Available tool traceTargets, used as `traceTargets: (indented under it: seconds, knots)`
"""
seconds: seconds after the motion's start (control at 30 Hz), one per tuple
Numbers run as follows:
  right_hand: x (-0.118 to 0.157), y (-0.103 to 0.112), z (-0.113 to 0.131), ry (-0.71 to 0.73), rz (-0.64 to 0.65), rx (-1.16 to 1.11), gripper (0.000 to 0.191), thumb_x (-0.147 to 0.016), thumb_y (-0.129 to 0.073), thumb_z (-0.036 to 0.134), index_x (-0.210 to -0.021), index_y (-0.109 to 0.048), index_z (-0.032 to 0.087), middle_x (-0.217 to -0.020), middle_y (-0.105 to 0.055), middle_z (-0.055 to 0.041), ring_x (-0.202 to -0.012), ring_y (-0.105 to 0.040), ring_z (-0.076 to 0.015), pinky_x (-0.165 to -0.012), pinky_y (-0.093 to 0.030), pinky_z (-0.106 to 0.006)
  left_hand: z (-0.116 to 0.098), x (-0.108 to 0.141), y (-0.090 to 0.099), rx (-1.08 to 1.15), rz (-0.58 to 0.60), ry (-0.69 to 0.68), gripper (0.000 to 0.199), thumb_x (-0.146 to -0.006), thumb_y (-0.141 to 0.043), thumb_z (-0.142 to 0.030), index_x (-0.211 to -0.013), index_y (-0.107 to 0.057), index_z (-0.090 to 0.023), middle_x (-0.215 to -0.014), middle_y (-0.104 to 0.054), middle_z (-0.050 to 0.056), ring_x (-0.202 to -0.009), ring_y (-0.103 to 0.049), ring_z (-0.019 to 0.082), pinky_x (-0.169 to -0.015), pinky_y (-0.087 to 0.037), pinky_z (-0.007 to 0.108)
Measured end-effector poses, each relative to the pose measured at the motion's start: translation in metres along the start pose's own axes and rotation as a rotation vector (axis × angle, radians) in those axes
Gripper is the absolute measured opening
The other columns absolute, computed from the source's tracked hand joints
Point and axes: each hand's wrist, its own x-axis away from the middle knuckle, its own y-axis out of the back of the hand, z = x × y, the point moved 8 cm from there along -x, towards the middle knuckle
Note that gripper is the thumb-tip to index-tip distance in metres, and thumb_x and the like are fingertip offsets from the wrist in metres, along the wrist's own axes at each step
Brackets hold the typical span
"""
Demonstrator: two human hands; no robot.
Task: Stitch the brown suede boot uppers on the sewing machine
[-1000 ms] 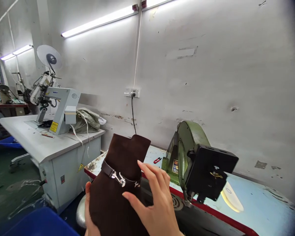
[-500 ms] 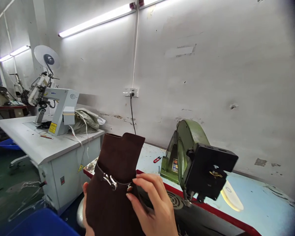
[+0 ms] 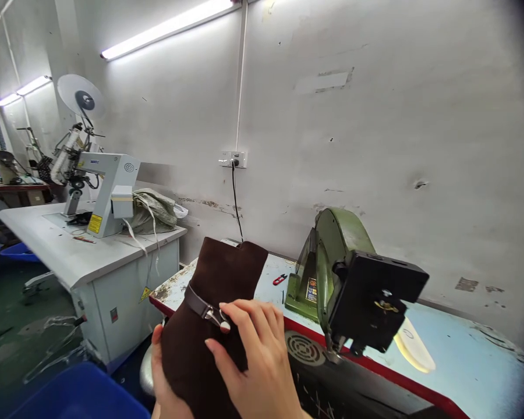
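Observation:
A dark brown suede boot [image 3: 192, 355], its tall shaft pointing up, is in front of me. A narrow dark strap [image 3: 196, 302] with a silver metal clasp [image 3: 216, 318] runs around it. My left hand [image 3: 166, 372] grips the boot from the left and below; most of its fingers are hidden behind the suede. Over the right side of the boot, my right hand [image 3: 259, 355] has its index fingertip at the clasp. Its thumb is held apart, lower down near the suede.
A green press-like machine [image 3: 344, 250] with a black box [image 3: 378, 302] stands on the red-edged table [image 3: 454, 349] at right. Red thread snips [image 3: 280, 279] lie beside it. A grey sewing machine [image 3: 113, 192] stands on the left bench. A blue bin [image 3: 82, 393] is at lower left.
The boot has moved slightly right and turned a little. My right hand has gone from the small metal fitting on the strap's right to the clasp, its thumb now farther from the fingers.

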Motion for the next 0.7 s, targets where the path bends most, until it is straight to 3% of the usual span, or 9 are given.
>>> traceTargets:
  seconds: [0.1, 0.23, 0.33, 0.43, 0.47, 0.6, 0.7]
  knots:
    - [-0.007, -0.013, -0.012, -0.176, 0.095, -0.051, 0.034, -0.079, -0.078, 0.008, -0.104, -0.064, 0.025, -0.100, -0.068, -0.0038, -0.092, -0.062, -0.0274, -0.089, -0.045, -0.051, 0.001, -0.001, -0.002, 0.013, 0.055, -0.002, 0.060, -0.104, -0.020, -0.038, -0.142, -0.059, -0.014, -0.146, -0.059, 0.005, -0.139, -0.052, 0.020, -0.123, -0.027, 0.031]
    - [-0.011, -0.031, -0.022, -0.380, 0.380, -0.222, 0.030, -0.076, -0.079, 0.003, -0.086, -0.063, 0.026, -0.093, -0.066, 0.0026, -0.094, -0.061, -0.0251, -0.094, -0.044, -0.050, 0.001, -0.001, 0.002, 0.015, 0.036, 0.025, 0.059, -0.102, -0.023, -0.039, -0.140, -0.063, -0.018, -0.142, -0.063, 0.004, -0.140, -0.051, 0.027, -0.123, -0.028, 0.042]
    - [-0.009, -0.032, -0.022, -0.388, 0.484, -0.302, 0.036, -0.076, -0.076, 0.001, -0.095, -0.064, 0.028, -0.105, -0.065, 0.0011, -0.105, -0.059, -0.0264, -0.097, -0.047, -0.050, -0.001, 0.002, 0.009, 0.019, -0.016, 0.043, 0.058, -0.102, -0.024, -0.038, -0.137, -0.066, -0.017, -0.139, -0.066, 0.007, -0.139, -0.052, 0.030, -0.122, -0.031, 0.046]
    - [-0.003, -0.024, -0.023, -0.308, 0.395, -0.328, 0.071, -0.075, -0.074, -0.001, -0.133, -0.053, 0.034, -0.125, -0.060, -0.0030, -0.117, -0.055, -0.0269, -0.103, -0.048, -0.048, -0.006, 0.006, 0.015, 0.031, -0.061, 0.031, 0.057, -0.101, -0.028, -0.040, -0.134, -0.068, -0.018, -0.137, -0.067, 0.007, -0.137, -0.054, 0.032, -0.120, -0.035, 0.047]
    - [-0.002, -0.020, -0.023, -0.267, 0.340, -0.312, 0.075, -0.075, -0.073, -0.001, -0.138, -0.049, 0.034, -0.129, -0.058, -0.0045, -0.120, -0.054, -0.0270, -0.103, -0.049, -0.046, -0.007, 0.007, 0.017, 0.035, -0.076, 0.026, 0.057, -0.101, -0.028, -0.042, -0.134, -0.068, -0.018, -0.137, -0.067, 0.008, -0.136, -0.055, 0.032, -0.119, -0.036, 0.048]
    - [0.003, -0.011, -0.004, -0.020, 0.174, -0.148, 0.034, -0.087, -0.062, 0.008, -0.114, -0.063, 0.028, -0.123, -0.058, -0.0086, -0.112, -0.054, -0.0288, -0.095, -0.050, -0.048, -0.006, 0.007, 0.022, 0.056, -0.114, 0.003, 0.054, -0.100, -0.032, -0.040, -0.133, -0.069, -0.017, -0.136, -0.068, 0.008, -0.132, -0.059, 0.031, -0.119, -0.037, 0.047]
    - [0.008, -0.019, 0.016, 0.116, 0.082, 0.008, 0.025, -0.093, -0.059, 0.017, -0.115, -0.068, 0.025, -0.120, -0.063, -0.0104, -0.106, -0.056, -0.0298, -0.097, -0.041, -0.054, -0.002, 0.006, 0.022, 0.080, -0.119, -0.009, 0.049, -0.098, -0.041, -0.039, -0.131, -0.070, -0.016, -0.135, -0.069, 0.008, -0.129, -0.061, 0.030, -0.119, -0.036, 0.043]
